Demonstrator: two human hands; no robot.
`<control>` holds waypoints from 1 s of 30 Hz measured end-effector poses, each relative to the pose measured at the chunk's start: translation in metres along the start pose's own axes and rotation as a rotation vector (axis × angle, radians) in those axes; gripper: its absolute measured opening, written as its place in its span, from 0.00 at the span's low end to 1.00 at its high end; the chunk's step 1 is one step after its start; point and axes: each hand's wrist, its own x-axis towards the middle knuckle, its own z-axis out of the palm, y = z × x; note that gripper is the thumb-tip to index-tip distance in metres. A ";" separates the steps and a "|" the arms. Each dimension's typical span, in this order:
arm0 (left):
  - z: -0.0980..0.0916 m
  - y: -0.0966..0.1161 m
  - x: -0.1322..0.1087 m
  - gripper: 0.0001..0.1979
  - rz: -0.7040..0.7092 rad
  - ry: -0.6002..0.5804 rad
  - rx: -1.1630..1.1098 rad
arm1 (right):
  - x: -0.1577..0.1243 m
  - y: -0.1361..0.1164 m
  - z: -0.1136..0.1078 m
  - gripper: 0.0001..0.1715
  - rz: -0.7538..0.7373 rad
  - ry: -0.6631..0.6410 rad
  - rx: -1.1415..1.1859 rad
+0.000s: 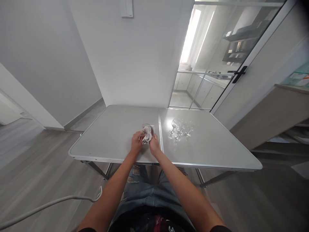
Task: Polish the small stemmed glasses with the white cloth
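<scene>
Head camera, looking down over a grey folding table (116,129): both hands meet near the front edge, just left of the seam (158,129) that splits the top in two. The left hand (136,142) is curled shut around a clear wine glass (148,128), which lies tilted just above the tabletop. The right hand (154,145) is closed on a pale cloth (147,137), bunching it against the glass. The two hands are close together with the cloth between them; how each finger lies is too small to tell.

The left half of the table is bare around the hands, with open surface out to the rounded front rim and the far edge at the wall. On the right half, a group of clear glasses (180,129) stands upright, near the right hand but apart from it, in glare from the window. Past them the top runs clear to the right corner.

A pale cable (48,203) trails across the wood floor at lower left. A glass door with a black handle (238,74) stands behind the table at right.
</scene>
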 end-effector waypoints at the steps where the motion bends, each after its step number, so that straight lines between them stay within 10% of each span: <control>1: -0.001 0.001 0.001 0.10 0.011 0.025 0.015 | -0.001 0.002 -0.004 0.25 -0.016 -0.020 -0.061; 10: 0.001 0.002 -0.003 0.08 -0.018 -0.077 -0.162 | -0.006 0.007 -0.037 0.26 -0.125 -0.108 -0.405; 23: -0.004 0.012 0.002 0.34 -0.222 -0.152 -0.692 | -0.006 0.008 -0.053 0.15 -0.145 -0.229 -0.663; 30: -0.011 0.010 0.003 0.37 -0.387 -0.173 -0.826 | -0.014 -0.005 -0.046 0.17 0.236 -0.443 -0.204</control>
